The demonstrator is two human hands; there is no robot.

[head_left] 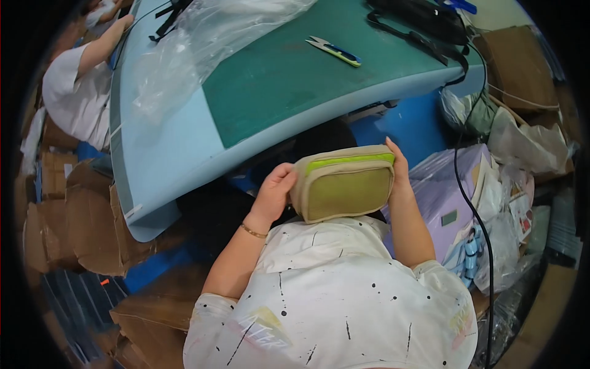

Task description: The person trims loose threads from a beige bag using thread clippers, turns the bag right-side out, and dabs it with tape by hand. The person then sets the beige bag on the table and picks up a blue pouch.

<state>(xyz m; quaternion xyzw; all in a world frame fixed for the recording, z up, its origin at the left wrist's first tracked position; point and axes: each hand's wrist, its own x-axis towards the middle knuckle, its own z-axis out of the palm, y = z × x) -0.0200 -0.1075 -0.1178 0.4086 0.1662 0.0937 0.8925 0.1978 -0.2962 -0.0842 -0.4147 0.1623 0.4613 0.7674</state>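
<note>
Between my two hands is a small beige pouch (350, 189) with an olive-green front panel and a bright green strip along its top. It is held in front of my lap, just short of the table edge. My left hand (276, 187) grips its left end, thumb and fingers closed on the edge. At the opposite end, my right hand (398, 163) holds the right side, most of its fingers hidden behind the pouch. On the green mat (270, 92) lies a pair of thread snips (335, 51), well apart from both hands.
Clear plastic bags (184, 55) cover the table's left part. A black bag with straps (424, 21) lies at the back right. A black cable (470, 197) hangs down on the right, beside a lilac bag (439, 197). Cardboard boxes (92, 221) stand left, near another person (77, 92).
</note>
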